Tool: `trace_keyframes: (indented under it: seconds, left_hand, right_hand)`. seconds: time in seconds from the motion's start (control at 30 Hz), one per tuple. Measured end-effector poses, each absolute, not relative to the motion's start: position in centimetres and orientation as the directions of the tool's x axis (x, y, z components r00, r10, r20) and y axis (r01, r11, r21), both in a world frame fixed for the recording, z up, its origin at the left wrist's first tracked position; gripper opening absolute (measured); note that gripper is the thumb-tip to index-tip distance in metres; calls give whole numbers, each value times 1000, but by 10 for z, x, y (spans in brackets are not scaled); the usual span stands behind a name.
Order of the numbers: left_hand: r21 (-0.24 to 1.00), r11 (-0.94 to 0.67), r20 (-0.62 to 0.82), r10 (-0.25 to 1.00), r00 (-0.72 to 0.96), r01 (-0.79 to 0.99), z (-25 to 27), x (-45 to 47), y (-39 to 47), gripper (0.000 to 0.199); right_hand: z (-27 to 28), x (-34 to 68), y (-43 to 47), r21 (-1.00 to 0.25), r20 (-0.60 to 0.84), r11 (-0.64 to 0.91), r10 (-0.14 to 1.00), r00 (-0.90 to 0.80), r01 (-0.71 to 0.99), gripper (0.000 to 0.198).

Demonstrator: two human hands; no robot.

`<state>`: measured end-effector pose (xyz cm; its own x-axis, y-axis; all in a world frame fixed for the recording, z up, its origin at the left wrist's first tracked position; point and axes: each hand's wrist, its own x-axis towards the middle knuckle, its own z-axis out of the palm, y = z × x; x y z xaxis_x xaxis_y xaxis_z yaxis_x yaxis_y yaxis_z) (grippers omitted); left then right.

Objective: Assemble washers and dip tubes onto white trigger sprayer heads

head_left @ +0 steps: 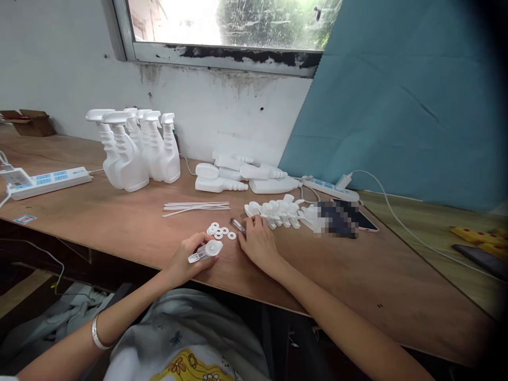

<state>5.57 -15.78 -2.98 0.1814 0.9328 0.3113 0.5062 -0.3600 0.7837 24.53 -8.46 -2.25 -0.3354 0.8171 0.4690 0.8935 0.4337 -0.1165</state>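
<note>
Holding: left hand [186, 260] closed around a white spray head [206, 251], nozzle end pointing toward the near edge of the table [119, 222].
Left hand position: resting on the table just inside its near edge; a bracelet [97, 333] sits on the forearm.
Right hand [257, 241]: palm down on the table, fingers narrowed on a small metal tool [238, 226]; the tool's tip points away from the near edge.
Washers [219, 230]: small white rings in a loose cluster on the table, between the two hands, just beyond the spray head.
Tubes [196, 207]: thin white straws lying flat, farther in from the washers.
Spare heads [278, 210]: a white heap just beyond the right hand.
Bottles, upright [133, 151]: a group with heads fitted, near the far edge, left.
Bottles, lying [242, 173]: headless, stacked near the far edge, centre.
Power strip [47, 180]: at the left edge.
Phone [367, 222]: right of the spare heads, partly blurred.
</note>
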Motion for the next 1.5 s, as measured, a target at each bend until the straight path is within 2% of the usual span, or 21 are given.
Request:
trace_keyframes:
  seconds: [0.13,0.23,0.3,0.37,0.47,0.53,0.6,0.7,0.87,1.1,1.3,1.5]
  left_hand:
    - [769,-383,328,924,198,512,-31,55,-157,22]
    - [768,-382,316,924,215,514,-31,55,-156,24]
    - [763,-375,305,927,218,527,-31,55,-156,26]
    - [751,-371,299,929,220,546,-31,56,-157,28]
    - [735,-389,323,921,219,555,-33,56,-158,28]
    - [726,-392,339,919,202,565,-35,57,-158,26]
    - [717,-370,339,926,168,591,-36,57,-157,27]
    - [708,-324,328,938,114,628,-38,56,-157,29]
    - [694,-321,344,934,95,645,-39,56,-156,30]
    - [667,-346,369,923,111,660,-40,56,-155,32]
    - [625,-383,403,905,140,680,-43,54,-155,34]
    - [596,-430,426,885,187,678,-43,54,-155,33]
  right_hand:
    - [-22,245,-86,-1,392,411,839,-378,911,10]
    - [-22,247,-84,-36,433,448,813,-390,894,12]
    - [-21,248,-82,-102,551,537,731,-402,837,9]
    - [-20,248,-82,-164,701,686,587,-406,709,8]
    - [-21,248,-85,-209,851,897,363,-380,389,22]
    - [-23,247,-90,-213,904,962,260,-339,169,33]
    - [-25,246,-95,-212,940,977,214,-267,37,40]
    - [-27,244,-101,-221,962,975,215,-170,-16,48]
    - [-29,240,-104,-264,959,961,251,-132,-88,58]
    - [-37,237,-104,-316,937,947,301,-174,-63,62]
    - [-41,238,-101,-290,938,957,279,-207,-24,58]
    - [-38,236,-100,-268,952,961,253,-173,-68,62]
